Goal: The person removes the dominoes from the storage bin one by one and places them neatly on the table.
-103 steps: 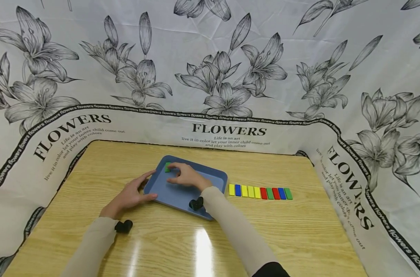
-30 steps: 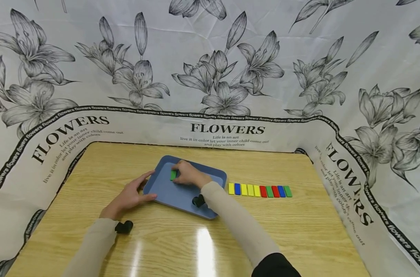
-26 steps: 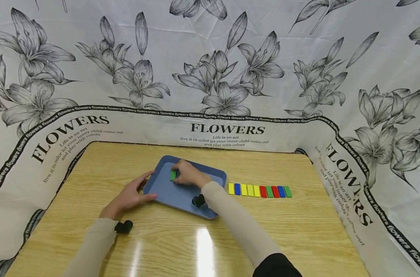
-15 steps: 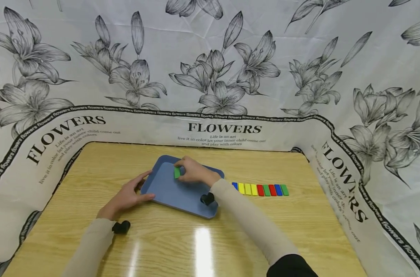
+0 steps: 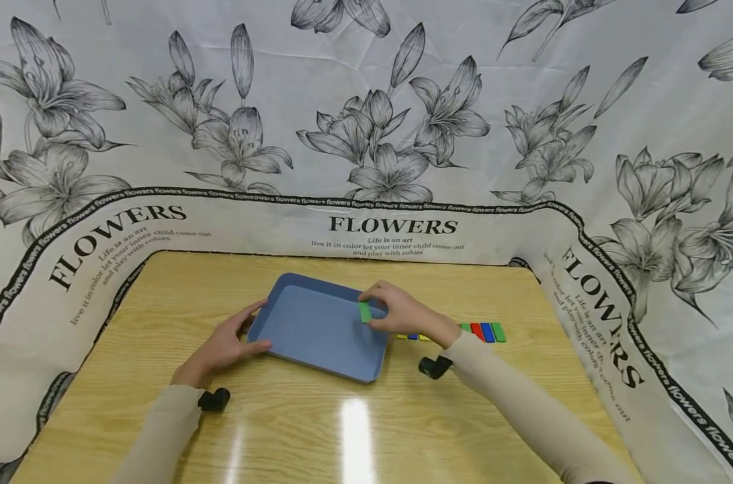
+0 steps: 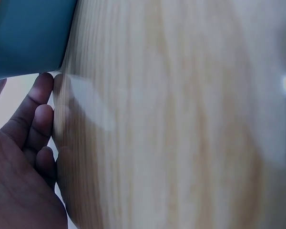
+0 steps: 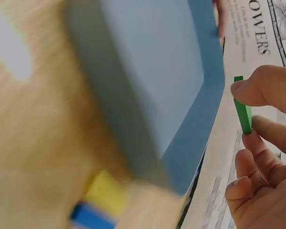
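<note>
My right hand (image 5: 399, 309) pinches a green rectangular block (image 5: 364, 311) between thumb and fingertips, above the right end of the blue tray (image 5: 318, 329). In the right wrist view the green block (image 7: 243, 107) stands edge-on, with the ring and little fingers curled below it. The tray's inside shows no blocks. My left hand (image 5: 224, 346) holds the tray's near left corner, thumb at the front rim and fingers along the left side. In the left wrist view, its loosely bent fingers (image 6: 38, 105) lie by the tray's corner (image 6: 33, 38).
Right of the tray, a row of coloured blocks lies on the wooden table (image 5: 269, 417), partly hidden by my right hand. A green block (image 5: 498, 332) ends the row, beside a blue block (image 5: 488, 333). Flower-printed cloth (image 5: 396, 235) walls the table's back and sides.
My right hand picked the green block off the tray's left part, lifted it and carried it right to the tray's right end. The left hand has stayed at the tray.
</note>
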Demonstrator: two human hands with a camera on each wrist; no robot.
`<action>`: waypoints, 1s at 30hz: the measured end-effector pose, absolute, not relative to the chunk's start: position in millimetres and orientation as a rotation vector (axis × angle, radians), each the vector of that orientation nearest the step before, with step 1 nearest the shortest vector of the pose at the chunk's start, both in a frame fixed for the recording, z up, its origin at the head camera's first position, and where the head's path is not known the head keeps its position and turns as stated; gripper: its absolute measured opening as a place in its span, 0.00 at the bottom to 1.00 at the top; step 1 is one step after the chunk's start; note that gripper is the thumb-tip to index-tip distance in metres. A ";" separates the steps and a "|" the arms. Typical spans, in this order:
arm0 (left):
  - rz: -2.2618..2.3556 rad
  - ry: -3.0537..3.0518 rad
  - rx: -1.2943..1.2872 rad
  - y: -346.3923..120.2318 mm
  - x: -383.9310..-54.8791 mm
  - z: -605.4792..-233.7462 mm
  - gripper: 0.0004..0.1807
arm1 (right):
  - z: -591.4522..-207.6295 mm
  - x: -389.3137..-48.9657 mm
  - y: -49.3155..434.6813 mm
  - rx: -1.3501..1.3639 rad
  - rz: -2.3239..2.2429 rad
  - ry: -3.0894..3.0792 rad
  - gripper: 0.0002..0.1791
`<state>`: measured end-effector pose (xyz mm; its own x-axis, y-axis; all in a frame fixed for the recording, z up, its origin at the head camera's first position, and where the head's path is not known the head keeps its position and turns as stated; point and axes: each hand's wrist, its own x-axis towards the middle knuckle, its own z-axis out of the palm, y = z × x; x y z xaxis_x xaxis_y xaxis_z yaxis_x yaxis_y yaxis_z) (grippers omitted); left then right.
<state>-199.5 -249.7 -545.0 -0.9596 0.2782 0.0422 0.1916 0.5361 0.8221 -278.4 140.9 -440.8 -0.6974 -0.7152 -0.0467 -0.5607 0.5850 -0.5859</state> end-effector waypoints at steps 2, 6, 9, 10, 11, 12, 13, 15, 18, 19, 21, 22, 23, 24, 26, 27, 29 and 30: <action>1.400 2.679 0.406 -249.1 -199.3 -544.5 0.49 | -441.5 -270.3 162.9 -1.030 -0.818 2.551 0.31; 1.368 2.688 0.401 -247.8 -198.0 -544.3 0.50 | -445.8 -254.2 206.0 -0.950 -0.834 2.580 0.30; 1.352 2.695 0.382 -247.0 -197.4 -543.9 0.50 | -448.9 -244.1 233.8 -0.876 -0.830 2.612 0.26; 1.353 2.695 0.373 -246.8 -197.4 -543.7 0.49 | -450.1 -241.6 241.8 -0.857 -0.833 2.629 0.25; 1.352 2.696 0.375 -246.8 -197.6 -543.5 0.49 | -450.6 -239.4 249.2 -0.831 -0.838 2.641 0.25; 1.354 2.695 0.367 -246.8 -197.7 -543.5 0.49 | -450.8 -237.2 256.1 -0.806 -0.849 2.652 0.24; 1.352 2.697 0.369 -247.2 -197.8 -543.6 0.49 | -451.1 -235.4 262.8 -0.785 -0.859 2.665 0.24; 1.350 2.698 0.375 -247.9 -198.1 -543.8 0.50 | -451.4 -232.0 274.8 -0.742 -0.886 2.680 0.24; 1.345 2.707 0.384 -249.4 -198.6 -544.7 0.50 | -451.3 -226.9 290.3 -0.695 -0.920 2.695 0.24; 1.344 2.710 0.386 -249.8 -198.8 -544.8 0.50 | -451.4 -225.5 295.2 -0.687 -0.924 2.702 0.24; 1.343 2.715 0.384 -250.6 -199.3 -545.3 0.50 | -451.3 -222.5 304.3 -0.683 -0.922 2.718 0.25; 1.344 2.715 0.384 -251.1 -199.4 -545.5 0.50 | -451.1 -220.9 308.4 -0.677 -0.922 2.730 0.24; 1.350 2.712 0.380 -251.3 -199.7 -545.7 0.50 | -451.0 -219.6 312.4 -0.670 -0.928 2.734 0.24; 1.345 2.713 0.379 -251.9 -199.7 -546.0 0.50 | -450.5 -218.3 316.1 -0.664 -0.929 2.743 0.24; 1.350 2.707 0.378 -252.1 -200.1 -546.3 0.50 | -449.7 -215.4 324.1 -0.662 -0.928 2.758 0.25; 1.353 2.704 0.380 -252.0 -200.2 -546.3 0.50 | -449.5 -214.2 328.0 -0.658 -0.934 2.761 0.25; 1.345 2.706 0.383 -251.6 -200.2 -546.0 0.50 | -449.7 -212.3 335.6 -0.649 -0.929 2.772 0.25; 1.339 2.709 0.385 -251.4 -200.1 -545.6 0.50 | -449.8 -211.6 339.1 -0.638 -0.925 2.779 0.26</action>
<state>-200.1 -251.4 -545.6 -0.9636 0.2659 0.0261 0.1823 0.5826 0.7920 -211.6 339.1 -449.8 -0.8996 -0.4367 -0.0023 -0.3483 0.7207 -0.5995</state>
